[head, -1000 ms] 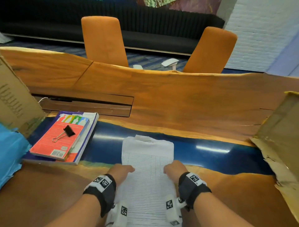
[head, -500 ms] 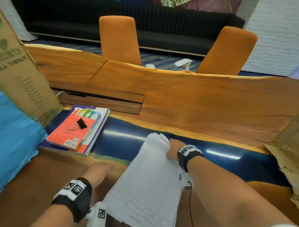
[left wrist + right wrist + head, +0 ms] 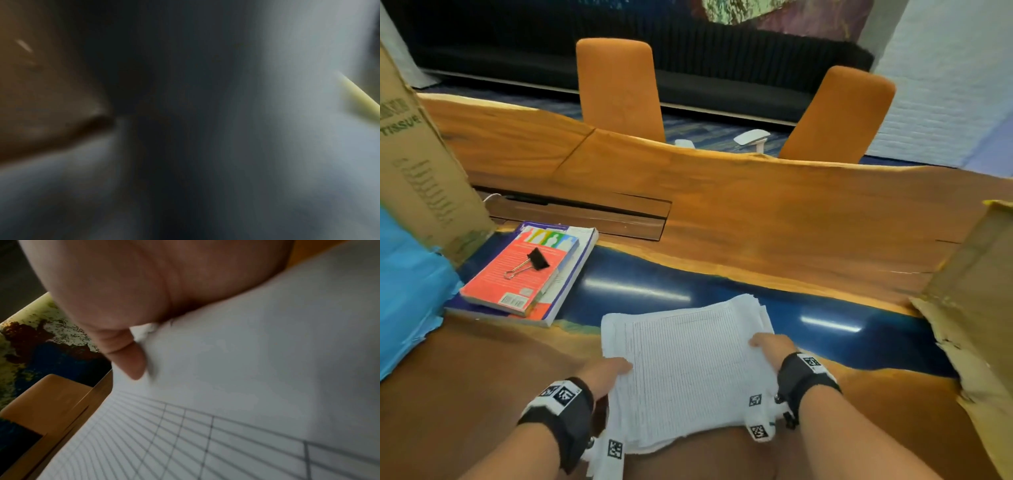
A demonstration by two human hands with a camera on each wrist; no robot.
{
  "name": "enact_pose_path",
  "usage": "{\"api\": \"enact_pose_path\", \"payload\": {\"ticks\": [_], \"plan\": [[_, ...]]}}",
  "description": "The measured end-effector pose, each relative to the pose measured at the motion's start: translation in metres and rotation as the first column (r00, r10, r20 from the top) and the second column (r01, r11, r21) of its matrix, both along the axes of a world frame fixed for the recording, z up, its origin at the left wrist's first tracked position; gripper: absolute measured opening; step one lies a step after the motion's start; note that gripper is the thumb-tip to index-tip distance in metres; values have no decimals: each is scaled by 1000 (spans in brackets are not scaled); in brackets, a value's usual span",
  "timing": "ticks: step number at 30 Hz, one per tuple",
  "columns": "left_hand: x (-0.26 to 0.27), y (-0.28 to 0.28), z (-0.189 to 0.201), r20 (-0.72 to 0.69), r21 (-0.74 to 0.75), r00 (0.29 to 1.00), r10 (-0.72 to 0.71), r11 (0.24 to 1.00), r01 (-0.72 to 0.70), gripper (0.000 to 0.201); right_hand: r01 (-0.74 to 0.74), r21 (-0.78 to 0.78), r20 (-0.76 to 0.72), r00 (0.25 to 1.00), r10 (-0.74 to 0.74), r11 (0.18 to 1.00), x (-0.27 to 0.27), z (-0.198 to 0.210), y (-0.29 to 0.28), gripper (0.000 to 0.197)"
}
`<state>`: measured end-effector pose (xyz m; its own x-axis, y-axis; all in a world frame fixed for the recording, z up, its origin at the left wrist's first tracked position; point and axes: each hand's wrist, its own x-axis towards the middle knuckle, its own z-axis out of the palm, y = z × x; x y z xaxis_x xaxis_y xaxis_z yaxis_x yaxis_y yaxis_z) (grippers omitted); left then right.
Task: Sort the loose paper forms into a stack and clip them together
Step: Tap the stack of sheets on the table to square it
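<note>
Paper forms (image 3: 688,370), a thick stack of ruled sheets, lie flat on the wooden table (image 3: 756,219) right in front of the person, with a hand at each long side. On the right wrist view the thumb (image 3: 131,360) lies on the top sheet (image 3: 236,386) at its edge, and the other fingers cannot be seen; they appear to be down the side of or under the stack, so the right hand (image 3: 772,347) grips the forms at their right edge. The left hand (image 3: 606,371) touches the left edge of the stack, fingertips at or under the paper; whether they curl round it cannot be told, and the left wrist view is only a dark blur. The far corners of the sheets are fanned and uneven, not yet squared. Both wrists wear black bands with white marker tags.

A black binder clip (image 3: 530,262) with its wire handles lies on a red book (image 3: 517,277), which sits on a larger book (image 3: 571,270), to the left of the forms and well apart from them, on the blue glossy strip of the table. Cardboard sheets stand at the left (image 3: 417,171) and at the right (image 3: 972,308). Two orange chairs (image 3: 619,89) stand beyond the table.
</note>
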<state>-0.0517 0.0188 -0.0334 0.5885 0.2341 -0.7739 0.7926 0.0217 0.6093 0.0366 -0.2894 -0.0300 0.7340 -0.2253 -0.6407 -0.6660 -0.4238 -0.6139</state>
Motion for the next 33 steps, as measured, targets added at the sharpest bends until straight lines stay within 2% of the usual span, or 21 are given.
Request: {"api": "enact_pose_path", "payload": {"ticks": [2,4,5,7,9,11,13,15,16,18,20,22,23,25,27,28,29,30,31,32,33], "plan": [[9,-8,0,36,82,997,-61,995,58,20,21,-70,55,998,-17,997,-7,-1,4,18],[14,-11,6,99,146,990,-97,986,82,19,70,-21,162,985,-65,997,-11,2,5,7],[16,-11,13,152,155,982,-111,984,87,15,102,25,238,966,-105,995,-12,5,4,9],[22,-8,28,320,137,945,-64,990,21,14,165,132,380,903,-203,977,-12,21,4,16],[29,-4,49,477,114,879,16,990,-80,14,199,263,504,806,-310,944,-11,44,6,17],[34,2,66,581,102,814,17,990,-94,23,179,378,575,724,-382,908,-9,57,6,18],[34,11,75,640,41,768,2,999,-36,44,97,412,634,684,-362,906,-9,56,4,35],[35,20,72,643,-8,766,-4,1000,12,63,30,450,634,694,-342,893,-8,48,0,58],[38,23,67,638,-7,770,-6,1000,13,66,14,473,612,715,-339,881,-5,46,-1,66],[43,25,58,630,24,777,-21,1000,8,57,-17,486,575,759,-305,874,0,46,-1,72],[47,23,52,615,57,789,-24,998,-13,45,-25,452,551,794,-257,892,6,47,5,66],[49,22,47,595,81,803,-26,996,-28,42,-20,384,533,821,-204,923,7,54,9,56],[50,23,45,583,83,812,-25,996,-29,42,-7,301,538,827,-164,954,6,57,8,53],[52,25,40,574,83,819,-21,996,-32,39,82,-38,614,789,-41,996,5,73,5,63],[52,26,41,582,80,813,-16,996,-37,35,152,-413,711,670,213,898,-1,101,12,84],[52,26,41,586,79,810,-17,996,-36,34,133,-532,713,604,357,836,-7,117,26,89],[52,26,40,590,76,807,-21,997,-30,34,51,-624,674,541,503,780,-12,127,43,92],[53,27,40,594,71,804,-25,997,-22,34,-79,-722,570,495,655,688,-17,134,61,94],[53,26,41,599,66,800,-30,998,-12,35,-232,-811,391,467,793,537,-20,131,76,96],[53,28,40,602,68,798,-36,998,-6,35,-365,-857,189,436,880,364,-19,124,85,100],[53,28,41,604,70,796,-45,998,3,35,-440,-867,38,409,912,234,-15,120,89,103]]}}
